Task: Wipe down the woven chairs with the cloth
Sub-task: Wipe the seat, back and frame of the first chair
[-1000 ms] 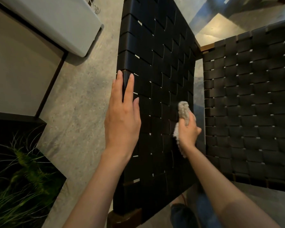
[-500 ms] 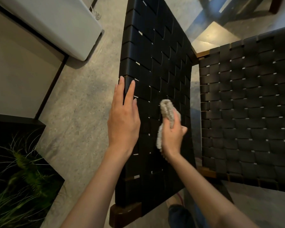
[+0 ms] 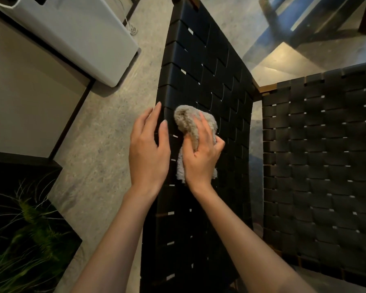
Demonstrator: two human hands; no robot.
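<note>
Grip of the right hand (image 3: pixel 201 159) is curling round the cloth (image 3: pixel 186 121), lengthwise up the woven chair (image 3: pixel 209 66); left hand (image 3: pixel 148 153) is resting open on its edge.

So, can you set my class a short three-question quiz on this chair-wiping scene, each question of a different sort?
1. True or false: the right hand grips the cloth.
2. Where does the left hand rest? A) on the left edge of the woven chair B) on the floor C) on a white box
3. Fill the gap: the green thing at lower left is a ____.
Key: 1 true; 2 A; 3 plant.
</note>
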